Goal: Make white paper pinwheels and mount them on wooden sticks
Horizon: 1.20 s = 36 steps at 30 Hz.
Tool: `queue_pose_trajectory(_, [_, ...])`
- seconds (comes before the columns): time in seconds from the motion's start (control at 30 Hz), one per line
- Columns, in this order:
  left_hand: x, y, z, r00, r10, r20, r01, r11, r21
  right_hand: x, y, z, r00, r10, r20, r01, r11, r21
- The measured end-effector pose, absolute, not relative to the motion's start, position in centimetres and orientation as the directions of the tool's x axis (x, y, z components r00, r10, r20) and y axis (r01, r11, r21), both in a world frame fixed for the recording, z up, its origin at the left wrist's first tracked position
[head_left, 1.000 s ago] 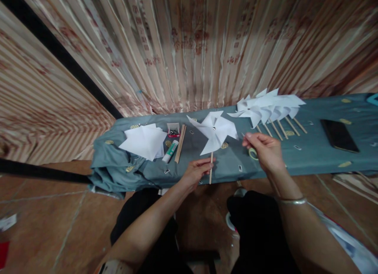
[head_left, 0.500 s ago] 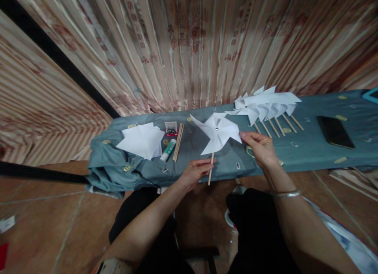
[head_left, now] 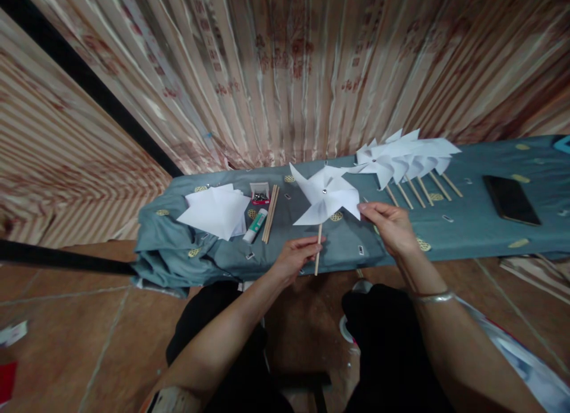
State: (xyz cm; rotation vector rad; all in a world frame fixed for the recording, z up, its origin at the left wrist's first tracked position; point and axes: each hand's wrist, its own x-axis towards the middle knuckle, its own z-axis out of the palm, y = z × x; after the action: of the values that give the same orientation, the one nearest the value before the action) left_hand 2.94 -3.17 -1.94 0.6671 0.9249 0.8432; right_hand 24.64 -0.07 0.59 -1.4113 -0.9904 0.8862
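Observation:
In the head view, a white paper pinwheel (head_left: 327, 198) with a shiny pin at its centre is held up over the near side of the cloth-covered table. My left hand (head_left: 296, 255) pinches its thin wooden stick below the blades. The thumb and fingers of my right hand (head_left: 392, 223) are closed at the edge of the right-hand blade; how firmly they grip it cannot be told. Behind and to the right, several finished pinwheels (head_left: 407, 157) lie overlapped in a row with their sticks pointing towards me.
Left on the blue-grey cloth (head_left: 164, 240) lie stacked white paper pieces (head_left: 216, 211), a small open box of pins (head_left: 260, 194), a glue stick (head_left: 255, 226) and several wooden sticks (head_left: 271, 214). A dark phone (head_left: 511, 199) rests at the right. A pleated curtain (head_left: 276, 74) hangs behind.
The pinwheel's blades have turned a little clockwise. Its centre has shifted slightly up and left, while both hands stay in nearly the same places.

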Motion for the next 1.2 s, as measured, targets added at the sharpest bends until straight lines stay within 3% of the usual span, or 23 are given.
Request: queue_pose_trajectory(1.2, [3.2, -2.8, -1.8, 0.252, 0.88, -0.402, -0.38, 0.472, 0.795, 20.7, -1.2, 0.3, 0.11, 0.994, -0.028, 0.091, -0.038, -0.995])
